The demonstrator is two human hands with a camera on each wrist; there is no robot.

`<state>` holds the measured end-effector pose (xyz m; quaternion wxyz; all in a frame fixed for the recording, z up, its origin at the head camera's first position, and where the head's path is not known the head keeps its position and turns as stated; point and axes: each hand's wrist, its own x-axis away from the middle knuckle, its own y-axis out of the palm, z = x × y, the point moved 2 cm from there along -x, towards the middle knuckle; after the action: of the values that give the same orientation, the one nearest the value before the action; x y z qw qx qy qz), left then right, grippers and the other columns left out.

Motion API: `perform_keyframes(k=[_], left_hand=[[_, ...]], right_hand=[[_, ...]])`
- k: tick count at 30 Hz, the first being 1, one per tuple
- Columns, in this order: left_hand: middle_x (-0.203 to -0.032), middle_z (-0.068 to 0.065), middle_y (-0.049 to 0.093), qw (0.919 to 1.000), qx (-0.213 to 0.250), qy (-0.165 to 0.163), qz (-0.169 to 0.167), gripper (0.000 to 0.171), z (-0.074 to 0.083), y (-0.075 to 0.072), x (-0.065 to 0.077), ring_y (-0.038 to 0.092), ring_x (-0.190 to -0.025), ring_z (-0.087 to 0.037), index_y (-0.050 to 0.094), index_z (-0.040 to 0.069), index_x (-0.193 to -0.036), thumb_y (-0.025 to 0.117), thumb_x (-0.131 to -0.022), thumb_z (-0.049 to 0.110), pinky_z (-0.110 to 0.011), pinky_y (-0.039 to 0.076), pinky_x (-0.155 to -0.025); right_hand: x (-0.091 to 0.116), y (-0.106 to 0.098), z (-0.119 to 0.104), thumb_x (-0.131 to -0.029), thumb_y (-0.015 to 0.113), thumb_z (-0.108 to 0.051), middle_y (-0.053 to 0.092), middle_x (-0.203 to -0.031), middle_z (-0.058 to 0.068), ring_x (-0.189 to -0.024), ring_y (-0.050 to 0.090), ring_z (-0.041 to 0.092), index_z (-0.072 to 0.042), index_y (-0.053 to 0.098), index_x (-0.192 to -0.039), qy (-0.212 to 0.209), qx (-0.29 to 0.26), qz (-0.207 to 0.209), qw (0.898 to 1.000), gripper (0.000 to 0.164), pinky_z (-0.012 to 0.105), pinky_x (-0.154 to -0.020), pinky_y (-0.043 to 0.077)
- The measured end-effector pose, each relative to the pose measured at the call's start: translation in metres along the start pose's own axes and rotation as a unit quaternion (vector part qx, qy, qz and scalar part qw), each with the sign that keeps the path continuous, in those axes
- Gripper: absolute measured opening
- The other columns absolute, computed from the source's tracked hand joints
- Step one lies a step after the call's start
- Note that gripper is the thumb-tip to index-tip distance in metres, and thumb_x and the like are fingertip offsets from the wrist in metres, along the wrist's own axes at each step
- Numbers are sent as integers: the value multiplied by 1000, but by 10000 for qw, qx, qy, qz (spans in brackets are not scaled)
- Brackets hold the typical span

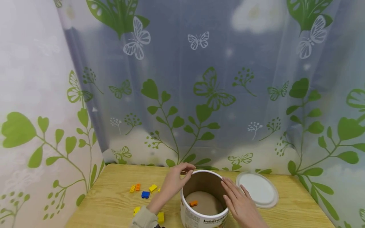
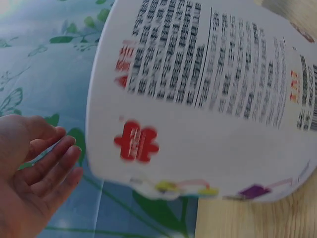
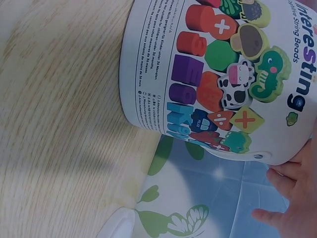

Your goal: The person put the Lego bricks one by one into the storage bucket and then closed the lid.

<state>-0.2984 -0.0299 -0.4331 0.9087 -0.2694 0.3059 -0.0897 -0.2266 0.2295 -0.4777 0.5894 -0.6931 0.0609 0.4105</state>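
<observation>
A white round bucket (image 1: 189, 218) with printed pictures stands uncovered on the table, one orange toy brick (image 1: 193, 203) lying on its floor. Over the bucket's back left rim is my left hand (image 1: 178, 179), fingers loosely bent and holding nothing. In the left wrist view this hand (image 2: 39, 173) appears beside the bucket's wall (image 2: 198, 129), a small gap between them. My right hand (image 1: 240, 202) lies against the right side of the rim with fairly straight fingers. The right wrist view catches part of that hand (image 3: 299, 191) at the bucket's printed side (image 3: 218, 74).
Left of the bucket, the wooden table (image 1: 105, 196) bears a blue brick (image 1: 145, 194), an orange brick (image 1: 138, 187) and several yellow bricks (image 1: 153, 188). A white lid (image 1: 256, 188) lies to the right. Behind hangs a patterned curtain (image 1: 182, 95).
</observation>
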Motion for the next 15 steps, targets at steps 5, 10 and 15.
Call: perform_keyframes(k=[5, 10, 15], left_hand=[[-112, 0, 73, 9996, -7, -278, 88, 18, -8, -17, 9, 68, -102, -17, 71, 12, -117, 63, -101, 13, -34, 59, -89], [-112, 1, 73, 9985, -50, -442, 330, 18, -19, -34, 18, 69, -103, -18, 72, 16, -117, 63, -102, 17, -36, 60, -89], [-110, 4, 73, 9951, -153, -729, 643, 16, -35, -51, 30, 69, -102, -18, 73, 19, -115, 65, -101, 17, -36, 60, -87]], right_hand=[[0, 0, 0, -104, 53, -30, 55, -148, 4, -133, 53, 24, -7, 60, -141, 59, 1, -82, 9999, 43, 51, -103, 38], [0, 0, -1, -104, 55, -29, 54, -149, 4, -133, 53, 25, -7, 60, -141, 96, -28, -149, 9998, 44, 53, -104, 39], [0, 0, -1, -103, 57, -28, 54, -150, 4, -134, 53, 25, -8, 60, -141, 148, -41, -233, 9996, 44, 54, -103, 42]])
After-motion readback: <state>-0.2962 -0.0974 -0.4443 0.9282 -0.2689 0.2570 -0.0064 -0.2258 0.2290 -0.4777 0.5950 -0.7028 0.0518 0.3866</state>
